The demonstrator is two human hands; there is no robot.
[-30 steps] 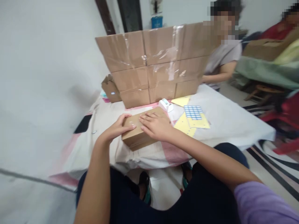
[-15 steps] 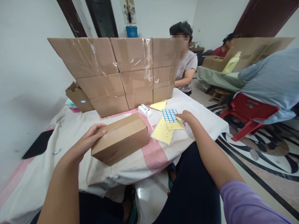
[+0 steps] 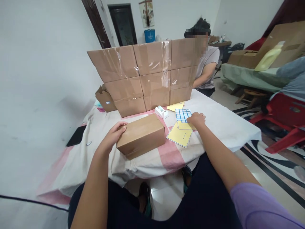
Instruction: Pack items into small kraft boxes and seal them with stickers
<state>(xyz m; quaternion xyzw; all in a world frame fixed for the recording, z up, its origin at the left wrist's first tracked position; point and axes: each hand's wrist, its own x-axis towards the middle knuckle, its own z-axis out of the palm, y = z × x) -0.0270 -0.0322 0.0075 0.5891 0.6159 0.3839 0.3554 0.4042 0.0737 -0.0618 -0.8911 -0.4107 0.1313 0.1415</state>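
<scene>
A small brown cardboard box (image 3: 143, 133) lies on the cloth-covered table (image 3: 224, 124) in front of me. My left hand (image 3: 113, 135) rests against its left end, fingers curled over the top edge. My right hand (image 3: 195, 119) reaches to the right and its fingers are bent down on a sheet of blue-bordered stickers (image 3: 182, 115), which lies on yellow backing sheets (image 3: 179, 135). Whether the fingers pinch a sticker is hidden.
A wall of taped cardboard boxes (image 3: 147, 74) stands across the table's far side, with a small white label device (image 3: 161, 111) before it. A person sits behind the boxes at the right. A red plastic chair (image 3: 283, 122) stands on the floor to the right.
My right hand left the top of the small box and moved right to the sticker sheet. My left hand stays on the box's left end. The camera view has swung around.
</scene>
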